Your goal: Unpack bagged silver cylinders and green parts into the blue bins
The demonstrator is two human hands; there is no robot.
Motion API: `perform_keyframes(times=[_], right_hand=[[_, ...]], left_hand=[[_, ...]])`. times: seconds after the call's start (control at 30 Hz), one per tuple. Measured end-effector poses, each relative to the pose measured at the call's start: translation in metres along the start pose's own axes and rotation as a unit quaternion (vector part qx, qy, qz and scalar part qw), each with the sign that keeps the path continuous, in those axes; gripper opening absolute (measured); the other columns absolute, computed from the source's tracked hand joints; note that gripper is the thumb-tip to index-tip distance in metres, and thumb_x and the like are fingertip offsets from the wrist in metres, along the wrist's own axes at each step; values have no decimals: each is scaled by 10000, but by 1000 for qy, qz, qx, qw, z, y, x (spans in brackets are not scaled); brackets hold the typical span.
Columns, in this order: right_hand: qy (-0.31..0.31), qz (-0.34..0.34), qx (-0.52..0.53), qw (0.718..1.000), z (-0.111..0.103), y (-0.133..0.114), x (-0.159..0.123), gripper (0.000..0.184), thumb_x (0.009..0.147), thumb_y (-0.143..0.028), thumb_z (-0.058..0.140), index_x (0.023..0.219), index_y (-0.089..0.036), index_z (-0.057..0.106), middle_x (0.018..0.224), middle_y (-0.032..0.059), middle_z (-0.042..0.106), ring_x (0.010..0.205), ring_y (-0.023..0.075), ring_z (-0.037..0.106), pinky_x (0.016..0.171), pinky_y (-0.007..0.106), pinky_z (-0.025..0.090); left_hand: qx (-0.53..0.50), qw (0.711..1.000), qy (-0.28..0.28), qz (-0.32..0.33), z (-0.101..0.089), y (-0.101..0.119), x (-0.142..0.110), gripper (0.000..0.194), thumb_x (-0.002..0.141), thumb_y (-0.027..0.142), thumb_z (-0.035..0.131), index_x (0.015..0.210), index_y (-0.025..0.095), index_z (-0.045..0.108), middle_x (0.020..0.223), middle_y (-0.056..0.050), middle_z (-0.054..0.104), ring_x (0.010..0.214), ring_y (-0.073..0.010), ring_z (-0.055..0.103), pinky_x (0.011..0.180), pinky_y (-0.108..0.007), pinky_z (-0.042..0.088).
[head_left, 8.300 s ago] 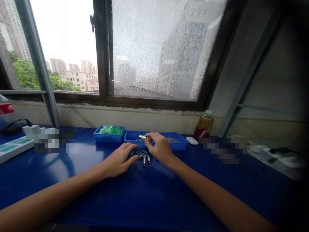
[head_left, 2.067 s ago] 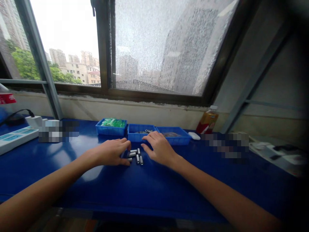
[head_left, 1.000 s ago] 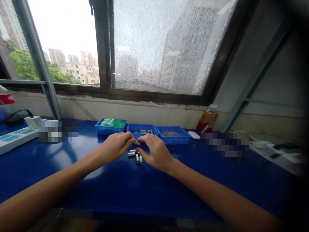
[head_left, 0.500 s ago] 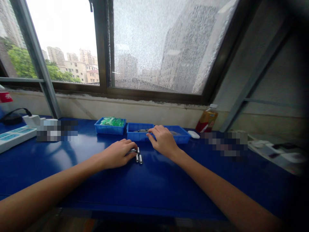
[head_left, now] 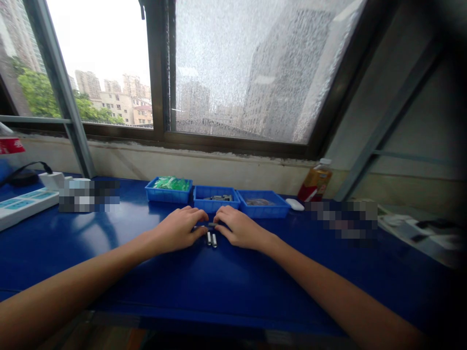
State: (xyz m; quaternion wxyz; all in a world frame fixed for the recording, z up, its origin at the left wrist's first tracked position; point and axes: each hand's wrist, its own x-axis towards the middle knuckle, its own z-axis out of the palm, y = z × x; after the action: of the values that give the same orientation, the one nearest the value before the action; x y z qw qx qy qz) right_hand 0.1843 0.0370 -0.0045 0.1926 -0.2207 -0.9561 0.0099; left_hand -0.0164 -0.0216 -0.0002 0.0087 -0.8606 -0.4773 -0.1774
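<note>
My left hand (head_left: 180,227) rests low over the table with fingers curled and thumb below, around small silver metal pieces (head_left: 199,227) that are mostly hidden. Facing it from the right, my right hand (head_left: 239,227) has its fingers bent and holds a small dark-grey metal piece (head_left: 211,224) at the fingertips, in the gap between both hands. Just in front of the fingertips, two short silver cylinder-like pieces (head_left: 211,239) lie side by side on the blue table. More such grey metal pieces (head_left: 221,198) are in the middle blue bin (head_left: 215,206).
A blue bin (head_left: 168,195) of green packets stands left of the middle one; another bin (head_left: 264,211) with thin brownish items stands right. Beyond are a white rounded object (head_left: 295,204) and a bottle (head_left: 316,182). At far left lies a white power strip (head_left: 29,206).
My right hand has moved from the middle bin down towards my left hand, bringing its fingertips close. The left hand stays nearly in place. The view has shifted slightly.
</note>
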Motion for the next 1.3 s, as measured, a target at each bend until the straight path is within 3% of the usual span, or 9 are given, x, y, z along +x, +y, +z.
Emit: perform_keyframes(times=[0.17,0.3,0.4,0.57,0.63,0.83,1.0,1.13,1.3], right_hand=[[67,12,90,994,2,-11,4,185,898,-220,386,829,-156,546,840,55,557,817,152,511,769,298,419],[98,58,166,980,5,-14,7,298,924,-264,323,732,-155,522,718,29,545,689,131,512,669,268,418],[103,68,204,971,6,-18,6,325,931,-278,298,743,-151,531,727,35,575,704,132,542,675,265,421],[108,72,91,987,6,-24,4,211,836,-337,504,955,-164,529,804,39,596,741,159,558,673,282,422],[132,64,22,989,6,-25,3,302,777,-335,583,1016,-167,505,843,52,598,771,175,557,694,297,420],[152,-1,-87,984,3,-29,3,178,867,-307,441,891,-173,555,826,64,594,787,178,540,714,297,395],[197,86,-149,965,-4,-9,12,286,895,-358,378,839,-167,583,811,80,585,784,193,524,705,312,382],[212,170,-193,943,-3,16,14,334,866,-407,424,997,-135,567,927,128,578,881,251,500,737,366,382],[162,104,-144,971,3,-1,6,298,851,-385,460,1011,-156,567,965,118,565,921,245,483,784,380,375]], left_hand=[[-63,995,72,-4,1,2,1,239,822,268,497,1047,190,476,955,-54,613,900,-190,559,784,-330,445],[-87,990,110,0,-2,6,2,115,845,251,468,934,185,496,892,-39,608,851,-172,563,750,-310,447],[-96,988,122,-5,-2,6,3,94,874,227,416,903,171,486,853,-40,606,814,-165,562,716,-294,442],[-96,987,122,-30,-1,5,5,136,894,220,353,871,164,475,813,-43,601,754,-161,568,666,-285,437],[-88,989,115,-33,-2,5,4,172,904,237,329,856,167,478,803,-42,604,743,-162,568,661,-285,433],[-49,995,73,-47,-4,8,4,326,929,310,252,736,172,475,675,-21,570,641,-153,554,598,-263,400],[-25,997,43,-55,-13,6,2,276,921,340,284,883,172,499,795,-38,591,764,-181,564,696,-299,414],[21,999,-34,6,-20,0,-3,198,877,311,402,916,173,538,907,-65,569,870,-209,525,780,-337,408],[48,993,-94,46,-13,-3,-5,187,842,300,481,930,168,579,955,-78,550,901,-219,507,816,-350,407]])
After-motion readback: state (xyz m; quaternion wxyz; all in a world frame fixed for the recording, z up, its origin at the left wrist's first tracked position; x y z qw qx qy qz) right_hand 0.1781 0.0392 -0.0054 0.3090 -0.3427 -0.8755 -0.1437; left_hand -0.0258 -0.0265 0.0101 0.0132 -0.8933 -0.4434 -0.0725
